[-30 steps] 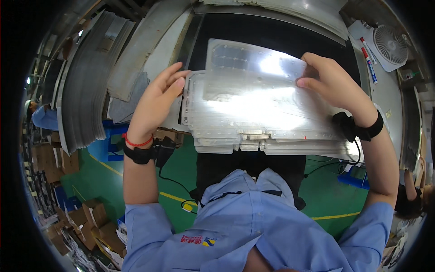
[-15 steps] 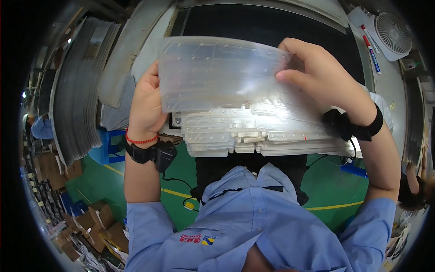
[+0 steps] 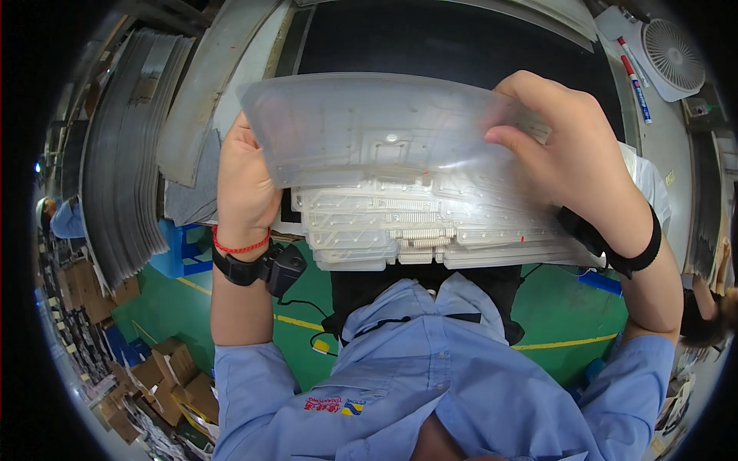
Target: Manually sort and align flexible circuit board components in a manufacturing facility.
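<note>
A thin translucent plastic circuit sheet (image 3: 330,127), printed with fine traces and dots, is held up and bowed between my hands. My left hand (image 3: 244,180) is closed at its left edge, with most of the fingers hidden behind the sheet. At the upper right corner, my right hand (image 3: 573,146) pinches it between thumb and fingers. Just below lies a stack of similar circuit sheets (image 3: 346,246), fanned in steps toward me, some with comb-like strips of lines along the middle. The held sheet covers the stack's far part.
Behind the sheet is a black work surface (image 3: 446,38). Tall stacks of grey sheets (image 3: 123,154) stand at the left, beside a blue stool (image 3: 184,246). Markers (image 3: 636,92) and a white fan (image 3: 673,58) are at the right. Cardboard boxes (image 3: 173,365) sit lower left.
The sheet's upper left corner has shifted left and the sheet bows more, its far face catching less light. My right hand has moved slightly right and down, still gripping the corner.
</note>
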Demonstrator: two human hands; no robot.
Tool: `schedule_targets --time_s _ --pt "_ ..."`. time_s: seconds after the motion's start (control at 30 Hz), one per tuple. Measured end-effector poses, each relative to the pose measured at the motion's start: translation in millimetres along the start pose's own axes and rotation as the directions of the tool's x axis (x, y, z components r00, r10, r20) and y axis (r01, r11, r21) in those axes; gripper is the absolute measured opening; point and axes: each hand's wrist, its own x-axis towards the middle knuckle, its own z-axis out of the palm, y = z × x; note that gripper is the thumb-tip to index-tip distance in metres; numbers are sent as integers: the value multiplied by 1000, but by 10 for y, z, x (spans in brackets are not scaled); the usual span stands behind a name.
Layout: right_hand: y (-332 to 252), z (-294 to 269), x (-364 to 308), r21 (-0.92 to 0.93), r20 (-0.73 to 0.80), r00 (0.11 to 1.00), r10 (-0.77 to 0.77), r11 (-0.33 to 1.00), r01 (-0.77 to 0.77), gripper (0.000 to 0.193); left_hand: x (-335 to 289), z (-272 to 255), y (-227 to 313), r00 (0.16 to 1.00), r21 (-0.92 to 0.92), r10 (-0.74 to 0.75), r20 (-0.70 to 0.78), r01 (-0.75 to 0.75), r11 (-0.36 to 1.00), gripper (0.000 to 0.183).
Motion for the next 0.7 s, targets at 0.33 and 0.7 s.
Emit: schedule_targets --time_s 0.33,0.7 --pt "99 -182 -68 175 31 999 -6 985 0 46 -124 -36 207 969 342 -232 -81 245 907 31" --pt "227 -62 -129 85 128 992 -13 996 2 30 -96 -6 200 976 428 -214 51 172 887 34"
